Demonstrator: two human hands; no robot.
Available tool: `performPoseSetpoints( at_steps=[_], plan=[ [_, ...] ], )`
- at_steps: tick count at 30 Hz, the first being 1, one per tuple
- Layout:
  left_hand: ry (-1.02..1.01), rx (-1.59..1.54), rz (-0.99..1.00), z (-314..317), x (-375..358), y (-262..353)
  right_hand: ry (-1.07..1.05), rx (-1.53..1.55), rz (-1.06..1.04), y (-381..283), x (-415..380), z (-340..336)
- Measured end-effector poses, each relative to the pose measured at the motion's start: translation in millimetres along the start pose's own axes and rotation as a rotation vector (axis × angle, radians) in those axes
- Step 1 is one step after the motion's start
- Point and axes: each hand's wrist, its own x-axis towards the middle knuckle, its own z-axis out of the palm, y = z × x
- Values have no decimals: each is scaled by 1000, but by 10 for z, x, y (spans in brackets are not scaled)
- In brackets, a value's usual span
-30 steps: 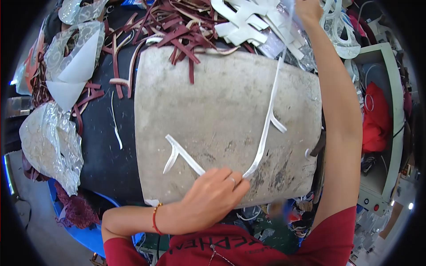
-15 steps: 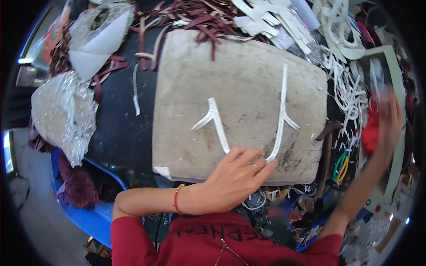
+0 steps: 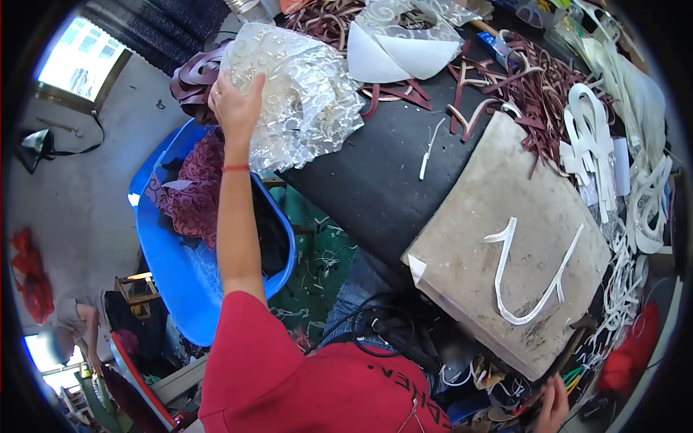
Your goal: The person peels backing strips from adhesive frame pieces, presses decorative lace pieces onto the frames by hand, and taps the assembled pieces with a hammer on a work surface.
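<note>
My left hand (image 3: 237, 108) reaches to the upper left, thumb and fingers apart, at the edge of a crumpled clear plastic sheet (image 3: 307, 108) and beside a roll of mauve strips (image 3: 196, 79). Whether it grips the plastic cannot be made out. At the lower right, my right hand (image 3: 554, 408) is partly visible below the board's near corner, its fingers extended. A white curved strip (image 3: 520, 317) with short branches lies in a U shape on the worn beige board (image 3: 476, 209).
A blue tub (image 3: 180, 289) with patterned mauve fabric stands below the black table (image 3: 368, 195). Maroon strips (image 3: 534, 94) and white strips (image 3: 621, 289) are heaped around the board. Another person (image 3: 76, 325) is at the far left.
The view has turned left. My left hand has left the white strip and moved to the plastic sheet. My right hand has moved from the red item down near the board's corner.
</note>
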Motion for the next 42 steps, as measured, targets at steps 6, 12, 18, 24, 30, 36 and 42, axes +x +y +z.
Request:
performPoseSetpoints(
  at_steps=[6, 12, 18, 24, 30, 36, 42],
  plan=[
    [-351, 41, -148, 161, 144, -48, 51, -42, -592, -949, 868, 278],
    [-381, -397, -361, 70, -40, -185, -153, 5, -943, -1887, 1165, 673],
    [-607, -1477, -765, -253, -261, -255, -370, 165, -1087, -2619, 1494, 1365],
    [-728, -1468, -825, -502, -806, 55, -55, 148, -1355, -3201, 1981, 2217],
    [-484, -1529, -845, -1351, -990, -59, -33, -250, -1055, -3687, 2338, 2716],
    [313, -852, -337, -1910, -99, 394, 52, 166, -1139, -3553, 2386, 2347],
    [53, -340, 777, -503, -84, 1270, 112, 206, -1022, -2802, 2265, 1522]
  ],
)
